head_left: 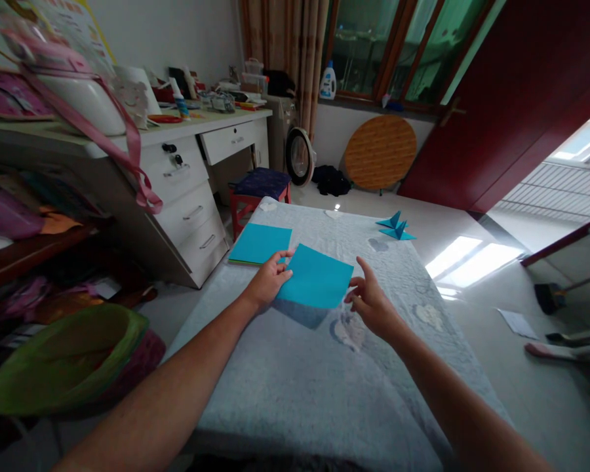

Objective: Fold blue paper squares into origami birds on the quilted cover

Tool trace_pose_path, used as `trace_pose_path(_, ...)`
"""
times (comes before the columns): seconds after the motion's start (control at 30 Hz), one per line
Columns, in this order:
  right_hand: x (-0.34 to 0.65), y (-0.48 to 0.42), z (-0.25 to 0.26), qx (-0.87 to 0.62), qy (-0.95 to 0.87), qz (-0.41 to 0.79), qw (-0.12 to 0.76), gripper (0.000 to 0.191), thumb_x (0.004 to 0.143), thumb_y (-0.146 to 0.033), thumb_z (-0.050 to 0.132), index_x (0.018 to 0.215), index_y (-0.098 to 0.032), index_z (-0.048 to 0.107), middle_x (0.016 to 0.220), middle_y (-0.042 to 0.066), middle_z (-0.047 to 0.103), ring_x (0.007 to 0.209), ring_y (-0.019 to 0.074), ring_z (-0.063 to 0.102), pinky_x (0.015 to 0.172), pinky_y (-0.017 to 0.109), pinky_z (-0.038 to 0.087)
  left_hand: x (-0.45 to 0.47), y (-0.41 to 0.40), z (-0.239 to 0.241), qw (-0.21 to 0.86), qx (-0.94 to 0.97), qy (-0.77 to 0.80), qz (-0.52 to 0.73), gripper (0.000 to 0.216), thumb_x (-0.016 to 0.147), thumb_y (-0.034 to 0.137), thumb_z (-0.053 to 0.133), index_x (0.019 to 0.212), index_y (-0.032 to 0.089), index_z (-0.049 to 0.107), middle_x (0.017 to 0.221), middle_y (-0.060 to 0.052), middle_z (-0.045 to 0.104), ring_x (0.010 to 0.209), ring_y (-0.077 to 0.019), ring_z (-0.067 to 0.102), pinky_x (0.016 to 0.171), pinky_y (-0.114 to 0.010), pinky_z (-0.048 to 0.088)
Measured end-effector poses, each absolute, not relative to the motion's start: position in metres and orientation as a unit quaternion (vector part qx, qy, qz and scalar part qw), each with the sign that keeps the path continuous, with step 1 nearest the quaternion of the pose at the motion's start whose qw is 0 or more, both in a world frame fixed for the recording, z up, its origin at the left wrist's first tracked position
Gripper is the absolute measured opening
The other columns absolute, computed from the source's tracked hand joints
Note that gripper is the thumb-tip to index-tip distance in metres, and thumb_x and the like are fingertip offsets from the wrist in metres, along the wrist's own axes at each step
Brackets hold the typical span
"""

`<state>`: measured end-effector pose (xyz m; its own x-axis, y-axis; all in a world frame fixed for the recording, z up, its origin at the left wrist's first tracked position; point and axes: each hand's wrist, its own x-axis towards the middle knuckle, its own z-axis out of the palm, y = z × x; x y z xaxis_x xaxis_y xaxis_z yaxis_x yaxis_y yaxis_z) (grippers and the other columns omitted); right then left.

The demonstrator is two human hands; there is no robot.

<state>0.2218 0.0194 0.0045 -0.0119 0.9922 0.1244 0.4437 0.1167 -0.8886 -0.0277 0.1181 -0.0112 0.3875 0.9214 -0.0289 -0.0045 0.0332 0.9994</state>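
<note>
On the grey cloth-covered table (pixel 295 380) near white drawers (pixel 196 213), a blue sheet (pixel 315 284).

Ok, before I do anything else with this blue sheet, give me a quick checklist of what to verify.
1. Left hand grips the blue sheet at its left edge: ok.
2. Right hand touching the sheet's right corner: cannot tell.
3. Sheet held off the tablecloth, shadow beneath it: ok.
4. Sheet flat, no visible crease: ok.
5. Folded paper shape at the far edge, apart from both hands: ok.
6. Paper stack lying flat beside the left hand: ok.
</note>
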Motion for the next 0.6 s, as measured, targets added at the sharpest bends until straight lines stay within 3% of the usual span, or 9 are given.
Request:
trace_pose_path(0.1,0.23,-0.004,0.004,-0.647,-0.683,0.07,0.331,0.075,0.08,-0.014,0.054,0.151,-0.028,0.034,0.119,0.014,0.054,0.109,0.0305,0.055,0.095,0.053,0.045,-0.021,0.111,-0.014,0.619,0.602,0.369,0.344,0.053,0.076,0.029,0.064,0.125,0.023,0.045,0.066,0.008,0.052,0.044,-0.007,0.042,0.044,-0.018,0.03)
trace_pose_path(0.17,0.23,-0.017,0.004,-0.657,-0.703,-0.033,0.271,0.06,0.083,-0.015,0.058,0.141,-0.031,0.052,0.13,0.015,0.05,0.123,0.0369,0.046,0.104,0.058,0.036,-0.019,0.107,-0.014,0.616,0.62,0.358,0.328,0.049,0.077,0.027,0.064,0.123,0.022,0.047,0.066,0.008,0.053,0.043,-0.0067,0.041,0.043,-0.018,0.029)
trace_pose_path(0.23,0.229,-0.025,0.002,-0.621,-0.748,-0.066,0.223,0.053,0.084,-0.014,0.06,0.133,-0.033,0.059,0.141,0.013,0.046,0.132,0.0388,0.037,0.109,0.058,0.029,-0.016,0.104,-0.015,0.617,0.632,0.35,0.313,0.046,0.079,0.027,0.063,0.121,0.022,0.049,0.067,0.007,0.056,0.045,-0.0076,0.044,0.044,-0.018,0.03)
trace_pose_path(0.37,0.229,-0.028,-0.011,-0.533,-0.824,-0.054,0.185,0.042,0.088,-0.016,0.06,0.125,-0.034,0.065,0.15,0.007,0.045,0.14,0.0338,0.034,0.114,0.054,0.024,-0.014,0.1,-0.013,0.58,0.667,0.367,0.291,0.043,0.082,0.028,0.059,0.123,0.021,0.049,0.076,0.002,0.062,0.055,-0.012,0.055,0.051,-0.022,0.041)
trace_pose_path(0.47,0.233,-0.025,-0.02,-0.507,-0.834,-0.048,0.209,0.034,0.092,-0.015,0.055,0.12,-0.03,0.068,0.143,0.007,0.056,0.138,0.0291,0.042,0.114,0.052,0.026,-0.018,0.1,-0.003,0.412,0.759,0.414,0.289,0.042,0.079,0.021,0.059,0.121,0.018,0.055,0.101,-0.007,0.067,0.083,-0.0186,0.064,0.076,-0.032,0.052)
trace_pose_path(0.53,0.236,-0.023,-0.023,-0.496,-0.837,-0.035,0.228,0.034,0.095,-0.014,0.051,0.122,-0.027,0.067,0.135,0.007,0.063,0.134,0.0271,0.048,0.114,0.052,0.027,-0.026,0.099,0.009,0.295,0.821,0.404,0.276,0.043,0.078,0.018,0.061,0.121,0.017,0.058,0.128,-0.012,0.061,0.116,-0.0255,0.057,0.103,-0.043,0.044)
trace_pose_path(0.6,0.236,-0.023,-0.023,-0.488,-0.84,-0.014,0.238,0.035,0.096,-0.014,0.047,0.125,-0.025,0.064,0.128,0.007,0.068,0.129,0.0253,0.054,0.114,0.052,0.029,-0.035,0.095,0.021,0.282,0.877,0.334,0.201,0.05,0.08,0.021,0.064,0.13,0.019,0.055,0.142,-0.011,0.053,0.136,-0.0275,0.043,0.116,-0.046,0.031)
